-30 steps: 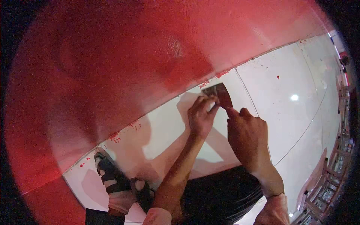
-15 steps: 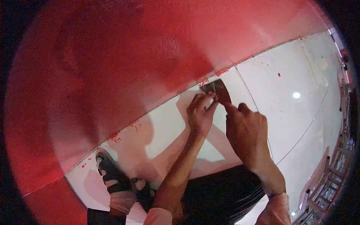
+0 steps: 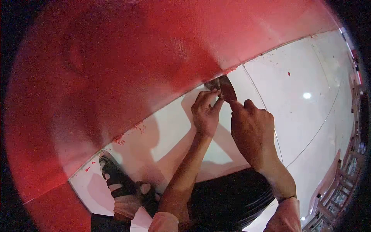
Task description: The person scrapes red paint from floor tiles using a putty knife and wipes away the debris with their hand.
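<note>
My right hand [image 3: 253, 133] is wrapped round the grip end of a scraper [image 3: 228, 88] with a broad dark blade; the grip is hidden in the fist. The blade's front edge meets the seam between the red wall [image 3: 154, 58] and the white tiled floor [image 3: 309, 123]. My left hand [image 3: 206, 114] is closed in a pinch at the blade's left side. A thin pale line runs up from those fingertips across the blade, too small to name. Red paint specks [image 3: 232, 70] lie along the seam just beyond the blade.
More red flecks [image 3: 119, 141] mark the floor along the seam to the left. My sandalled foot [image 3: 116, 176] rests near the wall at lower left. Dark joint lines cross the tiles. A rack-like structure [image 3: 344, 185] stands along the far right edge.
Both hands and the scraper have shifted slightly up toward the wall. The blade edge now reaches the seam, covering red flecks that showed before it.
</note>
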### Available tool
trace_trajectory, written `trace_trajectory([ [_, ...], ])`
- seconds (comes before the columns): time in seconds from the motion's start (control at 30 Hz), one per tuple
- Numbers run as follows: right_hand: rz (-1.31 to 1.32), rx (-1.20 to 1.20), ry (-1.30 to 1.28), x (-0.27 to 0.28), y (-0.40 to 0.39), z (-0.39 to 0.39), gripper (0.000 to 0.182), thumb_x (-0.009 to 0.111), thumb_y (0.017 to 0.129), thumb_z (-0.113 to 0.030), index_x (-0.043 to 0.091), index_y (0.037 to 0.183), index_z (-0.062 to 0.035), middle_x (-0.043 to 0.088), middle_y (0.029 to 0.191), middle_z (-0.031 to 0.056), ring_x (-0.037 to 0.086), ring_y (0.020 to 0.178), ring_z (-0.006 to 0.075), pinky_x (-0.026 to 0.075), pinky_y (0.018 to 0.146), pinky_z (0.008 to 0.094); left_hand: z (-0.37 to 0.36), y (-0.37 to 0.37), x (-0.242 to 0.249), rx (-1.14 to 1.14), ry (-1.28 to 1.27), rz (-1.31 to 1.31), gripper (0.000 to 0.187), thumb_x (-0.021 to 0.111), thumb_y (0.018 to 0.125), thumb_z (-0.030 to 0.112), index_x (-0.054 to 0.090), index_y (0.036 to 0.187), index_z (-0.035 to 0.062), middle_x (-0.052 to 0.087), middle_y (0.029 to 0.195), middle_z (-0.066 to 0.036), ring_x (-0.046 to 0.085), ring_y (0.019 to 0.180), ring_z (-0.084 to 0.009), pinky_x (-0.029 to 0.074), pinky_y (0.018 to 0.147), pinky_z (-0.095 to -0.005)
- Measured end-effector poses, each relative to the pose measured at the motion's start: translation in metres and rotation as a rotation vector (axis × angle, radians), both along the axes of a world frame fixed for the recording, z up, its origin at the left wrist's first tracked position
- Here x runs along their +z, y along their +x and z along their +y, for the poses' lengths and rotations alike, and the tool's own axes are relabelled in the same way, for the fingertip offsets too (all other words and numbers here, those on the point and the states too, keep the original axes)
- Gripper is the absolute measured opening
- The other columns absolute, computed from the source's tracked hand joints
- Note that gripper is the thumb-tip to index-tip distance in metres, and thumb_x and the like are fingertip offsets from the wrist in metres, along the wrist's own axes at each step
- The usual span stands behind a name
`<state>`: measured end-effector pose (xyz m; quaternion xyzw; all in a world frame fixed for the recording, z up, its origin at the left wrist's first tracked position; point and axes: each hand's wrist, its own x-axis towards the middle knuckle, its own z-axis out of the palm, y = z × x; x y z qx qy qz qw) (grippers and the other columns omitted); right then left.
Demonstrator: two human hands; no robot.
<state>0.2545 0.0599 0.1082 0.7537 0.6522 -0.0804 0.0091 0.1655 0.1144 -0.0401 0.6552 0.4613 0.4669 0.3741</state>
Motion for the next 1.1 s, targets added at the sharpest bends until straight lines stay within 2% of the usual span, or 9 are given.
trace_trajectory([
  [0.13,0.017,0.003,0.014,0.004,-0.001,-0.006,0.017,0.056,0.078,-0.005,0.054,0.094,-0.0009,0.058,0.076,0.0145,0.064,0.058,0.0291,0.052,0.051,0.0388,0.0,0.001,-0.003,-0.024,0.044,-0.063,0.021,0.075,0.074,0.004,0.068,0.093,0.0061,0.067,0.092,-0.009,0.064,0.077,-0.0191,0.046,0.059,-0.0287],
  [0.3,0.014,-0.018,-0.018,0.004,-0.003,-0.005,0.017,0.056,0.078,-0.005,0.054,0.094,-0.0004,0.058,0.075,0.0144,0.064,0.057,0.0296,0.051,0.05,0.0396,-0.002,0.002,0.003,0.005,-0.068,-0.08,0.02,0.075,0.074,0.003,0.068,0.092,0.0058,0.067,0.091,-0.008,0.064,0.075,-0.0189,0.045,0.053,-0.0279],
  [0.33,0.042,-0.001,0.012,0.004,-0.001,-0.01,0.017,0.056,0.078,-0.005,0.054,0.094,-0.0003,0.058,0.075,0.0144,0.064,0.057,0.0301,0.051,0.051,0.04,-0.002,0.001,-0.001,0.008,0.051,-0.06,0.02,0.075,0.074,0.002,0.068,0.093,0.0057,0.066,0.091,-0.007,0.063,0.074,-0.0164,0.044,0.053,-0.0265],
  [0.47,0.011,0.012,-0.002,0.005,0.0,-0.003,0.016,0.054,0.078,-0.005,0.054,0.093,-0.0002,0.058,0.075,0.014,0.063,0.056,0.0292,0.051,0.05,0.039,0.001,0.003,0.002,0.039,-0.039,-0.046,0.021,0.076,0.073,0.003,0.068,0.092,0.0072,0.066,0.089,-0.007,0.063,0.074,-0.0168,0.046,0.056,-0.0279],
  [0.57,0.007,0.016,0.024,0.008,-0.002,-0.008,0.016,0.054,0.078,-0.006,0.054,0.093,-0.0005,0.058,0.075,0.0138,0.062,0.056,0.0283,0.05,0.05,0.0382,-0.006,-0.004,-0.008,-0.042,0.127,0.021,0.023,0.076,0.073,0.003,0.068,0.093,0.0082,0.066,0.087,-0.006,0.063,0.074,-0.0168,0.045,0.056,-0.028],
  [0.7,-0.008,0.025,0.044,-0.002,-0.001,-0.004,0.015,0.055,0.079,-0.007,0.054,0.092,-0.0017,0.057,0.075,0.0125,0.063,0.057,0.0274,0.051,0.051,0.0373,0.0,0.002,0.0,0.033,-0.072,-0.071,0.026,0.077,0.069,0.002,0.067,0.093,0.0075,0.065,0.086,-0.008,0.062,0.072,-0.0208,0.046,0.058,-0.0302],
  [0.73,-0.02,0.02,0.015,0.002,-0.002,-0.007,0.014,0.055,0.079,-0.007,0.054,0.092,-0.0016,0.057,0.075,0.0123,0.064,0.058,0.027,0.051,0.051,0.0369,0.0,0.001,0.0,0.049,0.07,-0.04,0.026,0.077,0.069,0.002,0.067,0.092,0.0072,0.065,0.087,-0.008,0.062,0.073,-0.0217,0.047,0.059,-0.0307],
  [0.83,-0.016,0.028,0.006,0.007,-0.003,-0.009,0.015,0.055,0.079,-0.006,0.054,0.092,-0.0009,0.058,0.076,0.0126,0.063,0.057,0.0254,0.05,0.051,0.0364,-0.003,-0.003,0.004,-0.036,0.033,-0.017,0.024,0.076,0.07,0.001,0.067,0.092,0.0065,0.066,0.088,-0.008,0.063,0.074,-0.0205,0.047,0.059,-0.0303],
  [1.1,-0.004,0.036,-0.004,0.006,-0.001,-0.006,0.013,0.055,0.079,-0.006,0.054,0.092,-0.0015,0.058,0.076,0.0134,0.063,0.056,0.0266,0.05,0.051,0.0375,0.001,0.0,0.007,0.017,-0.025,-0.008,0.019,0.076,0.072,0.002,0.067,0.089,0.0053,0.066,0.086,-0.008,0.063,0.073,-0.0192,0.047,0.06,-0.029],
])
